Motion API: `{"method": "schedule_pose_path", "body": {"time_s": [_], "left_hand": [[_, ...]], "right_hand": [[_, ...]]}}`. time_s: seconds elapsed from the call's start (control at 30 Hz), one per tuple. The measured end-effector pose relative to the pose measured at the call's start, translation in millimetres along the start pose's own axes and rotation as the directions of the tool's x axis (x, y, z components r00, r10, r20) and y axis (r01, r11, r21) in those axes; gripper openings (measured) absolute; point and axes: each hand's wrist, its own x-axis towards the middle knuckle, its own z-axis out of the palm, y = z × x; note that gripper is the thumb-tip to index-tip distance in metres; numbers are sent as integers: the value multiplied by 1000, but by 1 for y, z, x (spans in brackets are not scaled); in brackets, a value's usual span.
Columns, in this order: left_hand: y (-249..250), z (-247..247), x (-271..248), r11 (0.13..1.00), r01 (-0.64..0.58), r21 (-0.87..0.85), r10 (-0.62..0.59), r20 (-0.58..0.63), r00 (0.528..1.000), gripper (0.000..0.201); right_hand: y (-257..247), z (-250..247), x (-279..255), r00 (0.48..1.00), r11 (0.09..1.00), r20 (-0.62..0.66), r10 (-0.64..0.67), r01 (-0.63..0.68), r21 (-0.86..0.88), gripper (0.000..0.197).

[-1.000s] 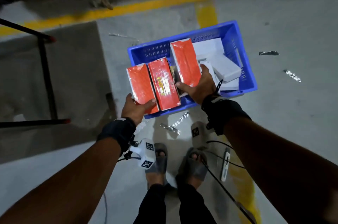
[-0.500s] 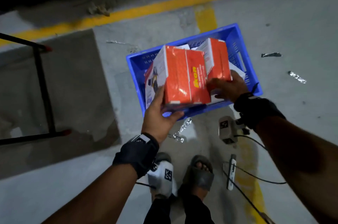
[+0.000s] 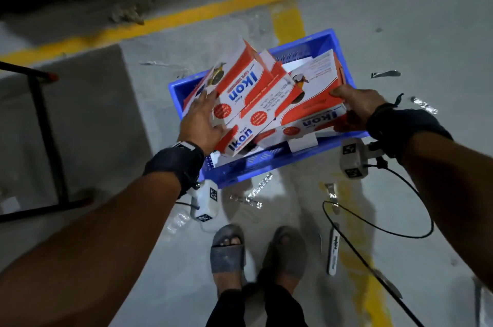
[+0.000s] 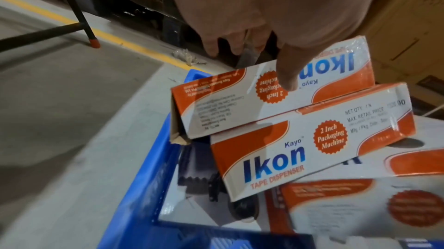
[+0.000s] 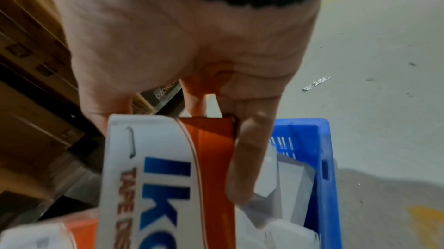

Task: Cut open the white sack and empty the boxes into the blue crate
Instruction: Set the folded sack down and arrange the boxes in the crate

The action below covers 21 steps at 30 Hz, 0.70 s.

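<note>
Both forearms bare. Left hand (image 3: 201, 119) and right hand (image 3: 356, 105) each wear a black wrist strap (image 3: 174, 164) carrying a white camera block (image 3: 352, 158) with black square markers — a thin black cable (image 3: 378, 230) loops from the right unit toward 5 o'clock. Grey open-toed slide sandals (image 3: 226, 249) at 6 o'clock; dark trousers (image 3: 256, 308) below them.

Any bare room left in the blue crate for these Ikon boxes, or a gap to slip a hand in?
Crowded: tilted Ikon boxes fill the blue crate from middle to right, both hands on them. The only gap runs along the crate's left wall, beside the left hand; dark items lie there. Bare floor borders the crate's right side.
</note>
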Motion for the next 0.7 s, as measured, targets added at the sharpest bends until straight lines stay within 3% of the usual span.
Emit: {"method": "schedule_pose_path", "body": {"time_s": [0.1, 0.17, 0.27, 0.33, 0.4, 0.47, 0.53, 0.6, 0.7], "left_hand": [[-27, 10, -10, 988, 105, 115, -109, 28, 994, 82], [-39, 16, -20, 978, 190, 88, -197, 75, 978, 84], [-48, 23, -32, 974, 228, 4, -225, 171, 959, 100], [-49, 27, -33, 971, 238, 37, -240, 245, 939, 104], [-50, 26, -30, 969, 220, 113, -244, 300, 922, 100], [-49, 23, -28, 966, 202, 161, -243, 304, 921, 94], [-43, 19, -30, 965, 200, 167, -242, 291, 926, 88], [-35, 17, -38, 974, 149, 173, -194, 282, 940, 83], [-21, 18, -58, 987, -2, 158, -45, 296, 954, 77]], "right_hand": [[6, -9, 4, 1000, 996, 3, 15, -15, -89, 55], [12, -11, 3, 1000, 992, -9, 7, -8, -123, 65], [19, -9, 9, 988, 996, -128, -85, 81, -36, 48], [22, 0, 15, 985, 989, -112, -130, 138, 60, 31], [22, 15, 14, 987, 984, -20, -162, 163, 73, 20], [27, 32, 16, 985, 983, 57, -164, 159, 87, 57], [31, 43, 6, 981, 977, 47, -190, 194, -87, 80], [38, 46, -9, 964, 933, 20, -266, 263, -245, 73], [54, 41, -42, 959, 945, 3, -285, 281, -167, 60]]}}
